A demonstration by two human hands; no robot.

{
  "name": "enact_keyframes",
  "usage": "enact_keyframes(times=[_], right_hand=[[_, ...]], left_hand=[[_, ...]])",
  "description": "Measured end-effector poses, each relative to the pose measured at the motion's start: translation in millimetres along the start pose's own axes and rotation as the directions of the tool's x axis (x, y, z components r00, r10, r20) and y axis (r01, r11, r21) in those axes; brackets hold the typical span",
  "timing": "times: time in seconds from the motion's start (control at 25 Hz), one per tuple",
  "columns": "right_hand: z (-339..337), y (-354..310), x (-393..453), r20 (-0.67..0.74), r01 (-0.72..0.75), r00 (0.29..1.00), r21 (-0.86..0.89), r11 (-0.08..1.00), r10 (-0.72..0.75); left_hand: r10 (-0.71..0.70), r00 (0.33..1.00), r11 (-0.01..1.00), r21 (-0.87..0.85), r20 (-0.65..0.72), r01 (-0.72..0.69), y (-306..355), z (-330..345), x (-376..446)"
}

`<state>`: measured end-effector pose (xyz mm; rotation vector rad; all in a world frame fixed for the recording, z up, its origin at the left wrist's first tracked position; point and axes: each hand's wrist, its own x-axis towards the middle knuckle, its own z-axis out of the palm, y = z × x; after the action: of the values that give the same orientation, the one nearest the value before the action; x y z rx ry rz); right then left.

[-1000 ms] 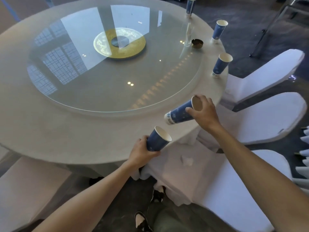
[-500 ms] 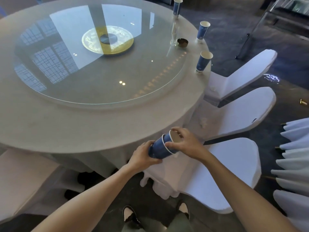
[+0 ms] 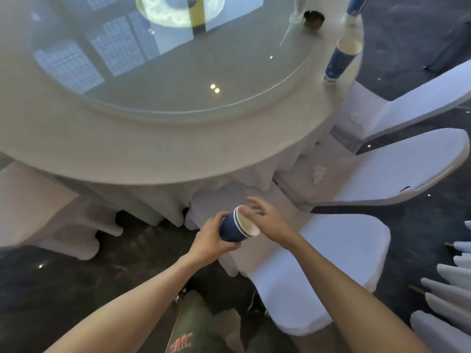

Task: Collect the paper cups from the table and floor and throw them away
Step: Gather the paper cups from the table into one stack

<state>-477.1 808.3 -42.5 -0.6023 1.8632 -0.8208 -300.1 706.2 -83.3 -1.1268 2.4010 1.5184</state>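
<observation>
the left hand (image 3: 212, 242) has its grip closed around the 2 nested paper cups (image 3: 235, 226), mouths tilted up toward the right. the right hand (image 3: 267, 219) is beside the rims, fingers spread, holding nothing. the next paper cup (image 3: 340, 59) stands upright on the tabletop (image 3: 153, 146) edge, far ahead and right, nearer the free right hand. another cup (image 3: 355, 8) stands beyond it.

Head-worn view, steeply down, close over hands (image 3: 242, 230)
</observation>
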Motion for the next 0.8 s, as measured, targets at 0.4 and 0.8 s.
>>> enact_keyframes(times=[0.4, 0.8], right_hand=[[19, 134, 181, 0.025, -0.045, 0.996, -0.667, 0.744, 0.083], [69, 237, 248, 0.124, 0.055, 0.987, -0.854, 0.518, 0.100]], left_hand=[[-0.244, 0.957, 0.967, -0.119, -0.156, 0.227, -116, 49, 97], [-0.325, 0.944, 0.915, -0.270, -0.052, 0.300, -186, 88, 131]])
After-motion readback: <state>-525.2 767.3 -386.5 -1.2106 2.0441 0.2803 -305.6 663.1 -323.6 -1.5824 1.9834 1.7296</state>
